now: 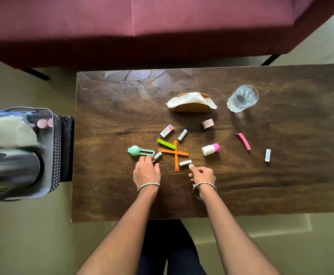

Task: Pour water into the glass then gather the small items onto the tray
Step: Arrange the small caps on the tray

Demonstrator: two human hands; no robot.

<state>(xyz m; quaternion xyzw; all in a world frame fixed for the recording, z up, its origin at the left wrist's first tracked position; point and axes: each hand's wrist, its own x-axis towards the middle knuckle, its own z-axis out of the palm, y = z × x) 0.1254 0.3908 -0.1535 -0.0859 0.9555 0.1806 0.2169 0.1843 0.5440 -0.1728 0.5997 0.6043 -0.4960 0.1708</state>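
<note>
Small items lie scattered on the dark wooden table [281, 185]. My left hand [146, 172] pinches one end of a white battery [158, 156] beside a mint green spoon [137, 151]. My right hand [202, 174] touches a second white battery [185, 162] with a fingertip, next to two crossed orange clips [175, 153]. A green clip [166, 143], a small box [167, 131], a third battery [182, 134], a tape roll [208, 123], a pink-capped bottle [210, 149], a pink clip [243, 141] and a far battery [267, 155] lie around. The clear glass [243, 98] stands at the back right.
A grey tray [52, 155] at the left, off the table, holds a steel kettle [11, 167] and a plastic bag [7, 130]; someone's fingertips [45, 123] grip its rim. A wooden napkin holder [192, 103] stands behind the items. A maroon sofa [142, 26] lies beyond.
</note>
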